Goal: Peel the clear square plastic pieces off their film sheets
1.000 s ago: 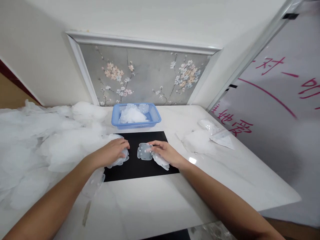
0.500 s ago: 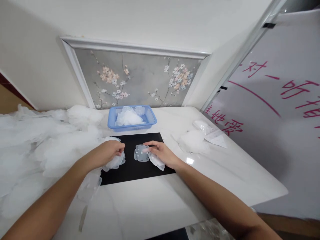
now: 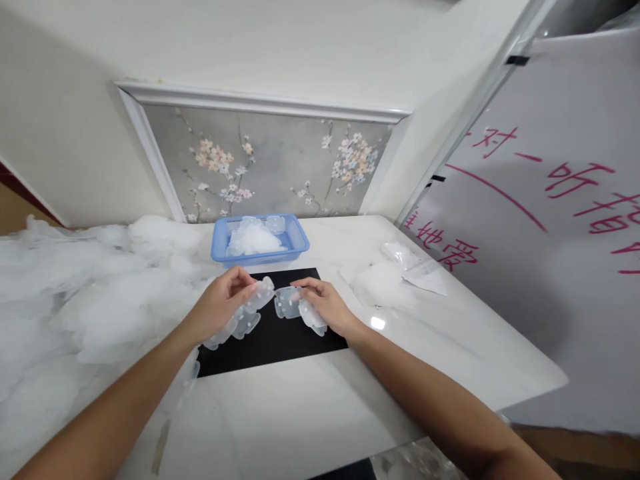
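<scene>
My left hand (image 3: 223,300) pinches a thin translucent plastic piece (image 3: 262,294), notched at the edges and dotted with small white spots. It is raised above the left part of a black mat (image 3: 270,343). More such pieces (image 3: 245,325) lie just below that hand. My right hand (image 3: 327,303) has its thumb and fingers closed on the edge of another translucent piece (image 3: 286,303), close to the left one. Beneath its palm sit whitish translucent pieces (image 3: 313,319); how many is hidden.
Behind the mat stands a blue basket (image 3: 260,257) holding similar pieces. A large heap of translucent white pieces (image 3: 110,293) covers the table's left side. To the right are a small white pile (image 3: 380,283) and a clear bag with paper (image 3: 425,275). A whiteboard (image 3: 560,280) borders the right.
My left hand has lifted a translucent piece from the left pile and brought it right, towards the other piece. My right hand has stayed nearly in place. The view has shifted slightly.
</scene>
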`<move>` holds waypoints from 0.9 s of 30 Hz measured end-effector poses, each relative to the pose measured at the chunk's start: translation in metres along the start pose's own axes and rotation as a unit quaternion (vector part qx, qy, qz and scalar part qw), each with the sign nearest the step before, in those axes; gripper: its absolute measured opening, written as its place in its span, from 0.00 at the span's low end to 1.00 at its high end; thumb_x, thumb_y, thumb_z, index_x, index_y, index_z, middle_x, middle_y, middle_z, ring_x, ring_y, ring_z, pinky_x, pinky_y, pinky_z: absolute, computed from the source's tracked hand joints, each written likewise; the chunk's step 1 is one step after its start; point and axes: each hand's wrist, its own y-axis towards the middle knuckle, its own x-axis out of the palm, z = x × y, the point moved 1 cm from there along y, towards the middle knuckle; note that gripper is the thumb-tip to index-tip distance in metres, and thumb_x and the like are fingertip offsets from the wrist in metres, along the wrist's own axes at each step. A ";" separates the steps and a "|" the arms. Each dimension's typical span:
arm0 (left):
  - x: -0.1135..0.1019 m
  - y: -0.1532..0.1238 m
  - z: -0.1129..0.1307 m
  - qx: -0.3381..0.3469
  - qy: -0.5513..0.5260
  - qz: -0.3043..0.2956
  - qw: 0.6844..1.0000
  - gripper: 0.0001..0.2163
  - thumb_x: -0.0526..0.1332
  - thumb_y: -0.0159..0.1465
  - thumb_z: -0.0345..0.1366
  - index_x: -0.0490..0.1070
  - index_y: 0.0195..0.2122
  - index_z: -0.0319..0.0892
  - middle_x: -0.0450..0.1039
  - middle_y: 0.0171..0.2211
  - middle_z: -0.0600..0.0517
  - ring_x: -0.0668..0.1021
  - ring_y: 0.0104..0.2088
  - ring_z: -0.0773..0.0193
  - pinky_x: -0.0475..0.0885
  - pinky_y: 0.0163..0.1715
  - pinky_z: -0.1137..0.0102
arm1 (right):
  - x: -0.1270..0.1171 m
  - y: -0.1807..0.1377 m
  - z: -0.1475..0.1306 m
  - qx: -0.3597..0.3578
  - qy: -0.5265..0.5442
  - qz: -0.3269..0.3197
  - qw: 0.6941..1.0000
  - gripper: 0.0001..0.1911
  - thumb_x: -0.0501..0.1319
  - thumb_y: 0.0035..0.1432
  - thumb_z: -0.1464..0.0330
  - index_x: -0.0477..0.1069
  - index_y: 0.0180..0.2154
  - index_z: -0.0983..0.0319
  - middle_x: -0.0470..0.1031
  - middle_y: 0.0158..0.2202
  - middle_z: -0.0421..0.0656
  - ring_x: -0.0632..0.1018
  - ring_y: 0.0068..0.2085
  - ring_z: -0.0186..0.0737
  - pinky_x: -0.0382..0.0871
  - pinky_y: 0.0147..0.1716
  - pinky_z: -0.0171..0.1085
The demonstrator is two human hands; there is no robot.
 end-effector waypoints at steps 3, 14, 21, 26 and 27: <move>0.019 -0.001 -0.015 -0.124 -0.203 0.016 0.971 0.13 0.65 0.58 0.45 0.63 0.32 0.44 0.72 0.26 0.55 0.76 0.29 0.64 0.71 0.32 0.69 | -0.004 0.002 -0.001 -0.022 -0.007 0.009 1.000 0.18 0.63 0.52 0.56 0.74 0.39 0.63 0.75 0.27 0.41 0.68 0.22 0.30 0.61 0.21 0.31; 0.028 0.000 -0.035 -0.206 -0.395 -0.008 0.895 0.07 0.63 0.60 0.31 0.72 0.40 0.41 0.79 0.40 0.46 0.82 0.38 0.59 0.76 0.40 0.64 | 0.002 -0.004 -0.003 -0.026 -0.023 0.049 0.998 0.27 0.68 0.45 0.56 0.49 0.20 0.58 0.55 0.17 0.32 0.65 0.19 0.31 0.54 0.18 0.30; 0.028 0.000 -0.034 -0.230 -0.406 -0.018 0.884 0.12 0.54 0.67 0.40 0.73 0.43 0.39 0.79 0.40 0.43 0.81 0.40 0.57 0.76 0.40 0.65 | 0.003 -0.007 0.003 -0.121 -0.125 -0.002 0.985 0.15 0.68 0.49 0.62 0.62 0.28 0.59 0.70 0.29 0.38 0.72 0.25 0.34 0.67 0.23 0.34; 0.030 0.000 -0.034 -0.227 -0.400 -0.017 0.888 0.13 0.54 0.67 0.40 0.72 0.44 0.39 0.79 0.41 0.42 0.81 0.41 0.56 0.76 0.41 0.63 | 0.014 -0.012 0.002 -0.278 -0.285 -0.079 0.914 0.20 0.63 0.55 0.68 0.71 0.51 0.53 0.66 0.59 0.46 0.74 0.51 0.46 0.74 0.43 0.44; 0.030 0.000 -0.034 -0.224 -0.395 -0.017 0.891 0.13 0.54 0.67 0.40 0.72 0.44 0.39 0.78 0.41 0.42 0.81 0.41 0.56 0.76 0.42 0.63 | 0.017 -0.012 0.002 -0.290 -0.288 -0.088 0.909 0.17 0.61 0.57 0.67 0.72 0.50 0.53 0.66 0.60 0.44 0.74 0.53 0.46 0.73 0.46 0.45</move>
